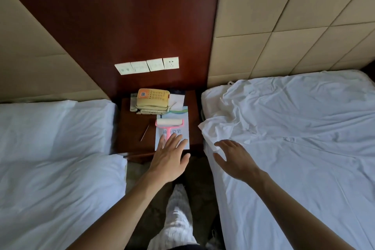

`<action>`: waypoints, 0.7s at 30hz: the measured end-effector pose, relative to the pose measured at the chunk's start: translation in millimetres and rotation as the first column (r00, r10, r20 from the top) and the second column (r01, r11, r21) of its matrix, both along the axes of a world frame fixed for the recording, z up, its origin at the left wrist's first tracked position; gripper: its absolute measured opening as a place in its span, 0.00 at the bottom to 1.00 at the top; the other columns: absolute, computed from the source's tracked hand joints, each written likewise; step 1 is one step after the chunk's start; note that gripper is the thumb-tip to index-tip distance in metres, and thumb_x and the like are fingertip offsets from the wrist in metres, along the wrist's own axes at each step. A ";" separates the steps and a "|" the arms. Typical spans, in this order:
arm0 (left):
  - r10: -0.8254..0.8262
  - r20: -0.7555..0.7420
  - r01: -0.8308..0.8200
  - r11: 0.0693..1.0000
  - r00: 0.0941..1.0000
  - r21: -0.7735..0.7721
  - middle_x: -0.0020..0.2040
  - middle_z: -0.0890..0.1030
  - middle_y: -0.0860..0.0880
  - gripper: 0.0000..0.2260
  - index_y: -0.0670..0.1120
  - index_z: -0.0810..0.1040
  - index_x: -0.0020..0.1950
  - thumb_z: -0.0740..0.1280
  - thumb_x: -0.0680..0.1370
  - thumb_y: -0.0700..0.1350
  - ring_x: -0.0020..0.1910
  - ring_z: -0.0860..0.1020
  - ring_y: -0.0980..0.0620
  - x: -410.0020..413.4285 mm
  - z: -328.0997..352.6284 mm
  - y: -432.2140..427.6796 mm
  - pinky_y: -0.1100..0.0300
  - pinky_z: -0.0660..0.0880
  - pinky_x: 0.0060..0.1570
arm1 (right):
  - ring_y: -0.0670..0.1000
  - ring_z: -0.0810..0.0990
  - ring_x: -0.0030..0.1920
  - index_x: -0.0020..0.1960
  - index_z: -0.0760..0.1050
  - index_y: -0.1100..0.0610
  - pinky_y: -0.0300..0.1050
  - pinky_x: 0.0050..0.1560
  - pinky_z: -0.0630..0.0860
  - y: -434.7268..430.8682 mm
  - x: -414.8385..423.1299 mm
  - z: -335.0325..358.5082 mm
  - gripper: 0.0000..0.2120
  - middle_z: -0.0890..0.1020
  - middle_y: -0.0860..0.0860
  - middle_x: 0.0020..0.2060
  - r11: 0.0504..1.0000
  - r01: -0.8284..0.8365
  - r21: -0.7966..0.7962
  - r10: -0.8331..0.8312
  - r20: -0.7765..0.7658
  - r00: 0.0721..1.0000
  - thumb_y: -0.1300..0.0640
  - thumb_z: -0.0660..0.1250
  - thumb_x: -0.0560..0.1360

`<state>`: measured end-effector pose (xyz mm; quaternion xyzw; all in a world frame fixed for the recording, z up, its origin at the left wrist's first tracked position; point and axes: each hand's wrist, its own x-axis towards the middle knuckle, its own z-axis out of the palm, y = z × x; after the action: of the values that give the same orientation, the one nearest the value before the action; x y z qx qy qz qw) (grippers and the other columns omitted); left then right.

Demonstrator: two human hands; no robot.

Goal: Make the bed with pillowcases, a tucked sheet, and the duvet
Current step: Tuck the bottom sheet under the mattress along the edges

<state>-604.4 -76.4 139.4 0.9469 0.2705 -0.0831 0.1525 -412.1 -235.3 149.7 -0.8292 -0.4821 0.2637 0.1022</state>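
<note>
Loosely spread left hand (169, 158), right hand (235, 158) over sheet (294, 117)

Dark red-brown wood nightstand (129, 128). On it: beige phone (153, 98), pink-handled lint roller (169, 125) with white roll, pale blue leaflet (183, 128). Right of it: white sheet (294, 128). Left: white bedding (50, 138). In front: pale checked trousers (178, 209).

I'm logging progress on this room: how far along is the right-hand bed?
Early. Done: a white sheet lies spread out, though loose and wrinkled. In hand: nothing is gripped; the right hand hovers open by the sheet's crumpled corner, the left hand over the pink lint roller. Left: smoothing and tucking, cased pillows, duvet; none show here.
</note>
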 end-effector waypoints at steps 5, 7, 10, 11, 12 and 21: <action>-0.002 -0.020 0.001 1.000 1.000 -0.031 0.79 0.63 0.49 0.28 0.49 0.65 0.77 0.46 0.81 0.60 0.80 0.56 0.48 -0.3 -22.5 78.0 0.43 0.46 0.78 | 0.50 0.71 0.71 0.72 0.70 0.52 0.48 0.73 0.65 77.5 -6.0 0.3 0.22 0.74 0.48 0.70 0.998 -0.011 -0.062 0.010 -0.014 1.000 0.45 0.59 0.82; 0.017 -0.037 -0.020 0.997 0.999 -0.076 0.79 0.62 0.50 0.25 0.50 0.65 0.77 0.52 0.82 0.58 0.80 0.55 0.49 -2.9 -27.3 100.0 0.42 0.48 0.78 | 0.50 0.71 0.70 0.72 0.71 0.51 0.48 0.73 0.66 103.4 -7.7 -1.9 0.22 0.75 0.48 0.70 0.997 -0.004 -0.079 0.002 -0.021 1.000 0.45 0.60 0.81; 0.042 -0.012 -0.043 0.992 0.999 -0.115 0.79 0.62 0.52 0.25 0.51 0.64 0.77 0.55 0.82 0.58 0.80 0.55 0.51 1.4 -27.4 119.6 0.43 0.47 0.78 | 0.50 0.72 0.70 0.72 0.71 0.52 0.47 0.72 0.67 128.3 -6.1 -2.1 0.22 0.75 0.48 0.69 0.997 0.015 -0.071 -0.017 -0.028 0.999 0.46 0.61 0.81; 0.044 -0.003 -0.044 0.992 0.999 -0.120 0.79 0.62 0.52 0.25 0.50 0.64 0.77 0.55 0.82 0.58 0.79 0.55 0.52 4.7 -28.4 125.5 0.44 0.46 0.79 | 0.50 0.72 0.70 0.72 0.71 0.52 0.47 0.72 0.67 135.0 -3.3 -2.0 0.22 0.75 0.49 0.69 0.997 0.022 -0.074 -0.024 -0.030 0.999 0.46 0.61 0.81; 0.042 0.001 -0.042 0.991 0.999 -0.126 0.78 0.63 0.52 0.25 0.50 0.65 0.77 0.56 0.82 0.58 0.79 0.56 0.52 9.4 -30.3 132.8 0.45 0.46 0.78 | 0.50 0.72 0.70 0.72 0.71 0.53 0.47 0.71 0.67 141.9 0.3 -2.7 0.22 0.75 0.49 0.69 0.997 0.033 -0.076 -0.035 -0.029 0.999 0.47 0.61 0.81; -0.086 -0.022 0.080 0.975 0.996 -0.207 0.80 0.60 0.51 0.24 0.50 0.62 0.78 0.53 0.83 0.56 0.80 0.52 0.52 77.5 -53.9 149.3 0.45 0.44 0.78 | 0.50 0.72 0.70 0.72 0.71 0.53 0.45 0.70 0.66 143.0 44.9 -22.9 0.21 0.75 0.48 0.70 0.983 0.156 -0.102 -0.158 -0.017 0.987 0.48 0.61 0.81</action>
<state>-526.9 72.9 85.5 0.9352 0.2229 -0.1313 0.2418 -367.2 -92.3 126.8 -0.8654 -0.4001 0.2889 0.0869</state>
